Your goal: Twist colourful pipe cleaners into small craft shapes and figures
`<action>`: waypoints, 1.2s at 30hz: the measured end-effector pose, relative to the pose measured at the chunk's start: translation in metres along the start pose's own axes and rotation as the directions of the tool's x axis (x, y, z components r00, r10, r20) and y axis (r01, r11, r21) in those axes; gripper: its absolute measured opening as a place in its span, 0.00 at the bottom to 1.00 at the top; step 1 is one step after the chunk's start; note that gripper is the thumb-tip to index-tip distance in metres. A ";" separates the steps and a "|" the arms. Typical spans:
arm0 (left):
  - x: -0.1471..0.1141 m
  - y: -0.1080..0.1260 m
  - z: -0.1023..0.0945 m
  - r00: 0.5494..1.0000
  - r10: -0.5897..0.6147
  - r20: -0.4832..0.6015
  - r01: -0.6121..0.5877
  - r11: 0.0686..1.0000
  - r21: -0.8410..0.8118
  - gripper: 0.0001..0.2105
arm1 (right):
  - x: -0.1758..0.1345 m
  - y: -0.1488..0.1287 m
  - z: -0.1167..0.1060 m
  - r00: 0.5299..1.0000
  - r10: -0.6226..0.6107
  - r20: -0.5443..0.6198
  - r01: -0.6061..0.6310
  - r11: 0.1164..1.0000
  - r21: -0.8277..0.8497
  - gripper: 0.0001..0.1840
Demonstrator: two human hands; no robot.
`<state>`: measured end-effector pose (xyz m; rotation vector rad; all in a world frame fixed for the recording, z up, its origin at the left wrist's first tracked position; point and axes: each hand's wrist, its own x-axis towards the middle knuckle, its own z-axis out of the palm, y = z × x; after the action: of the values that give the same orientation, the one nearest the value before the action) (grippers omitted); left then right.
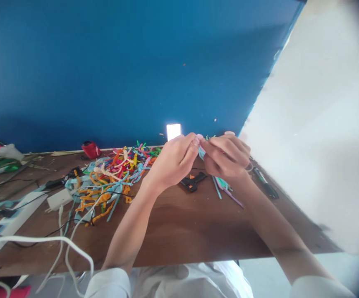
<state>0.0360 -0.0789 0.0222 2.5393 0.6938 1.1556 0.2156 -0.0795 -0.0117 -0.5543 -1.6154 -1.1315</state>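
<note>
My left hand [175, 162] and my right hand [228, 156] meet above the table, both closed with fingertips pinched together. Between them is a small piece of pale pink pipe cleaner [199, 137], mostly hidden by the fingers. Below and between the hands lies a black glue gun [193, 181] with orange parts. Under my right hand, several loose pipe cleaners [221, 186] in teal, green and lilac stick out. To the left of my left hand spreads a tangled heap of colourful pipe cleaners [117, 174].
A lit phone [173, 131] leans upright by the blue wall [120, 74]. A red object [91, 150] sits behind the heap. At left are a power strip [15, 223], a white adapter [59, 199] and trailing cables [43, 239]. A dark marker-like tool [265, 183] lies at right.
</note>
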 end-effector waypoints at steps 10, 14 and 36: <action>0.002 -0.002 0.003 0.995 -0.090 -0.047 0.080 0.981 -0.177 0.18 | -0.006 0.002 0.002 0.994 0.086 0.070 -0.094 0.989 0.118 0.25; 0.003 0.001 0.004 0.986 -0.161 -0.042 0.142 0.945 -0.293 0.15 | -0.003 -0.005 0.003 0.955 0.292 0.047 -0.295 0.925 0.239 0.19; 0.009 -0.030 0.010 0.957 -0.242 -0.158 0.141 0.869 -0.475 0.10 | -0.003 -0.004 0.012 0.660 0.605 0.445 -0.749 0.491 0.444 0.13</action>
<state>0.0393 -0.0492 0.0092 1.9271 0.6150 1.3457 0.2074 -0.0700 -0.0158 -0.8172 -1.5883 0.0896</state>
